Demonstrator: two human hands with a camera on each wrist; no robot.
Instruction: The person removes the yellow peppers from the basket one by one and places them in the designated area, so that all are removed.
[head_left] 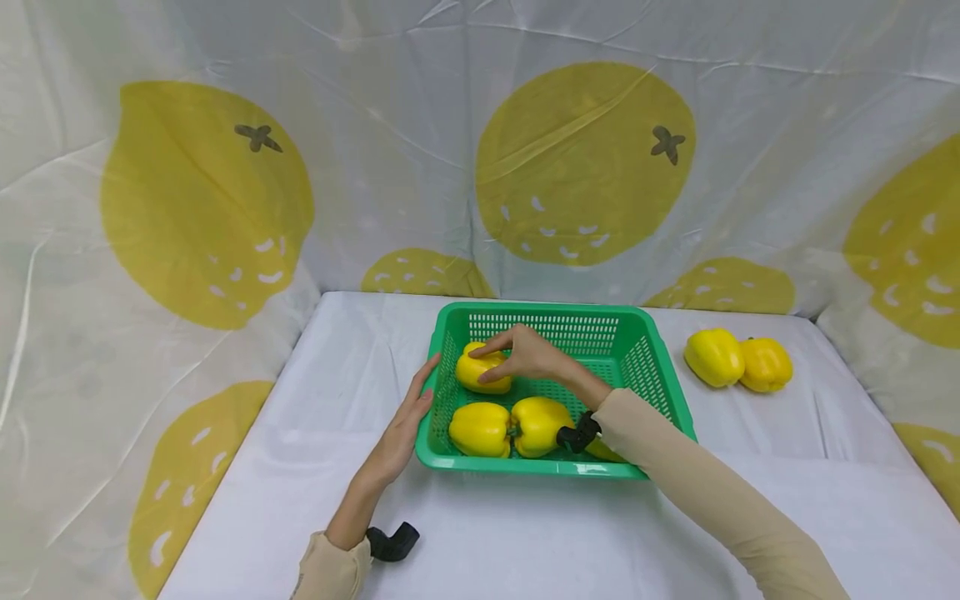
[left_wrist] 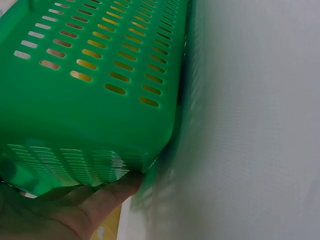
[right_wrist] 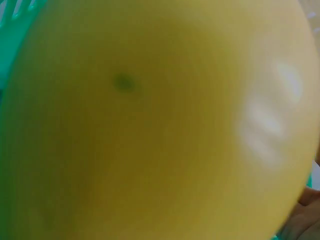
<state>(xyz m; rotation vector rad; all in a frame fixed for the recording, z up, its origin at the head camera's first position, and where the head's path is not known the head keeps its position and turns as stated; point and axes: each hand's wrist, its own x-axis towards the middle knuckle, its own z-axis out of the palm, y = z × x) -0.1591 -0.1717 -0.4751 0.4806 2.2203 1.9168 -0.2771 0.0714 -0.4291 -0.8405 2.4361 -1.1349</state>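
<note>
A green plastic basket [head_left: 555,471] with slotted walls stands on the white-covered table. Inside it, at the back left, my right hand [head_left: 532,354] grips a yellow bell pepper [head_left: 480,379], thumb and fingers bent over it. Along the basket's front lie a yellow bell pepper [head_left: 478,429], another yellow bell pepper [head_left: 542,425] and a third [head_left: 602,450], mostly hidden under my right forearm. My left hand [head_left: 401,433] rests with extended fingers against the basket's left wall; the left wrist view shows these fingers [left_wrist: 112,195] touching the outside. A blurred yellow surface [right_wrist: 165,130] fills the right wrist view.
Two yellow bell peppers, a left one [head_left: 715,357] and a right one [head_left: 765,364], lie side by side on the table right of the basket. A pale cloth [head_left: 405,150] with lemon prints hangs behind and at both sides.
</note>
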